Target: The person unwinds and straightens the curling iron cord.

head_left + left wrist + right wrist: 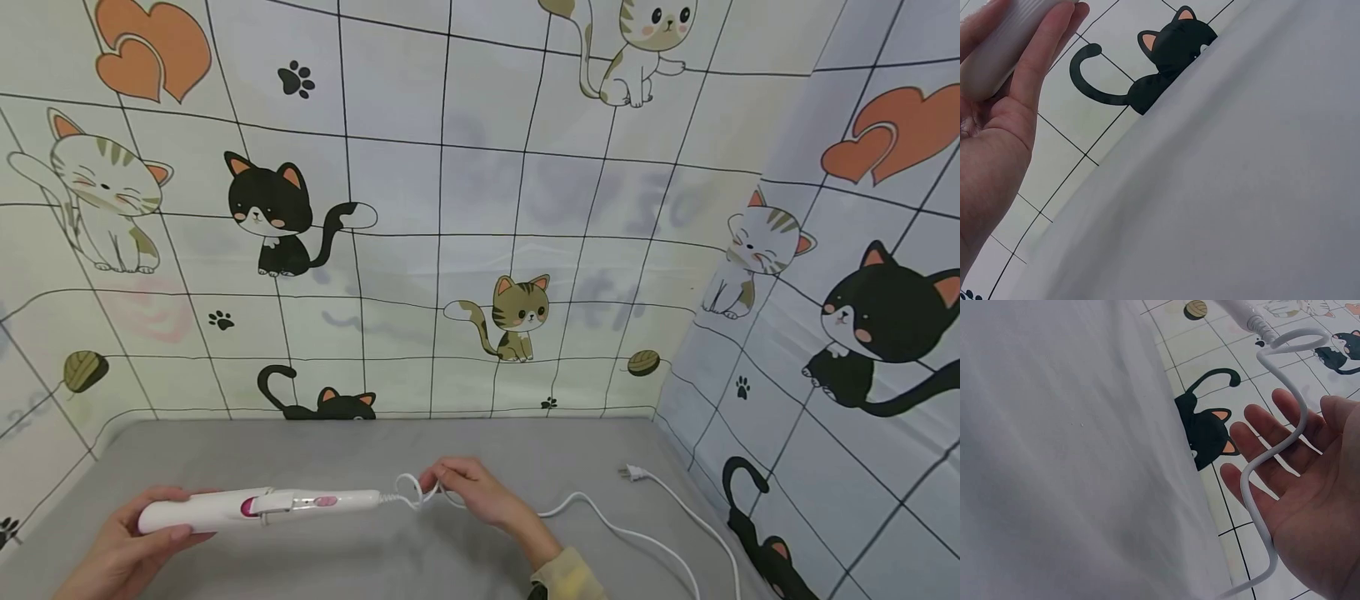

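A white curling iron [315,501] with pink accents lies level above the grey surface in the head view, its corded end toward the right. My left hand [142,533] grips its thick left end, fingers behind and thumb in front. The left wrist view shows that hand [1004,125] around the iron's ribbed white body [1007,44]. My right hand [480,492] is at the cord near the iron's end. In the right wrist view, the white cord [1249,481] runs across the loosely spread fingers of this hand [1310,481], and a small loop of it stands above the fingertips.
The cord continues right over the grey table [360,562], and its plug [633,472] lies toward the back right. Behind and to the right hang white gridded curtains [397,183] printed with cats, hearts and paw marks.
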`<state>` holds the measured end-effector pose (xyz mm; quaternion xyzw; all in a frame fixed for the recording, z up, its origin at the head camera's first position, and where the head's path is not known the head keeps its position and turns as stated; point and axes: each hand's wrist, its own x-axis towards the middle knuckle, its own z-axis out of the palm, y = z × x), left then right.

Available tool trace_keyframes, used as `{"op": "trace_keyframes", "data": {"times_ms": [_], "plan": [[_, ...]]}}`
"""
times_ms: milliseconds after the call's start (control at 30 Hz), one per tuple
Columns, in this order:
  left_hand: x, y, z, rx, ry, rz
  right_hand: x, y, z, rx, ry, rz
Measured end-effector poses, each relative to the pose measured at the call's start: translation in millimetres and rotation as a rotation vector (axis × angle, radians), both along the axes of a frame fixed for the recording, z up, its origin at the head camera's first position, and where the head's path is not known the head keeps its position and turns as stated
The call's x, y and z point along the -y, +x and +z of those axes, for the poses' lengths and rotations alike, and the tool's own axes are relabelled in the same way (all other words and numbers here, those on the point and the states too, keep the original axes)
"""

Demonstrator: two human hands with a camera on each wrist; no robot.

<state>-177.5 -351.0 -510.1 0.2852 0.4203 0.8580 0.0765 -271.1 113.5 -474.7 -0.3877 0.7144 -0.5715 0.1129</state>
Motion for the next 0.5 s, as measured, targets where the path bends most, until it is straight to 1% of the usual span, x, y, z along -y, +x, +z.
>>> {"op": "trace_keyframes", "data": {"times_ms": [100,233,333,400,500], "plan": [[0.3,0.0,-1.7,-0.002,0.022,0.003,-2,0.4,0.5,0.025,-0.016,0.010],[2.0,0.5,-4.6,0.012,0.034,0.037,-4,0.4,0.9,0.026,-0.019,0.019],[3.7,0.9,-7.1,0.036,0.027,0.072,-6,1.1,0.5,0.024,-0.017,0.014],[5.0,1.4,-8.6,0.065,0.019,0.095,-7,1.1,-0.7,0.031,-0.011,0.002],[7.3,2.6,-11.1,0.108,-0.003,0.150,-9,1.0,-2.8,0.045,-0.001,-0.019]]}}
